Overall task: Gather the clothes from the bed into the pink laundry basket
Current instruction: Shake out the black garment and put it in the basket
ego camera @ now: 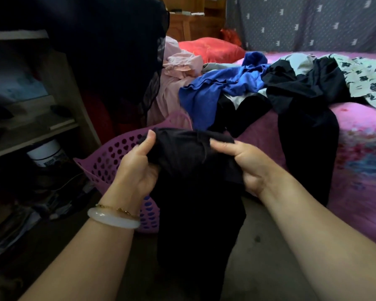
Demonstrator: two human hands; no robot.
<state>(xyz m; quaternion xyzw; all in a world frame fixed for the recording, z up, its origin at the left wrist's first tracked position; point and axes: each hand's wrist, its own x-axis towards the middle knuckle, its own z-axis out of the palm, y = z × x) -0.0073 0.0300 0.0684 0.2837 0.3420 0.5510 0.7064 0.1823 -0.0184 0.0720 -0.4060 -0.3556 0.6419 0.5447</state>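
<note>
You have both your left hand (137,164) and right hand (243,161) clamped on the bunched black garment (189,170), holding it near you, just right of the pink laundry basket (109,157), likely ready to drop in.

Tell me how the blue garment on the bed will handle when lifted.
The blue garment will likely be floppy: it lies crumpled in soft folds. Probably light, since the cloth looks thin. It may drag the black clothes it overlaps.
</note>
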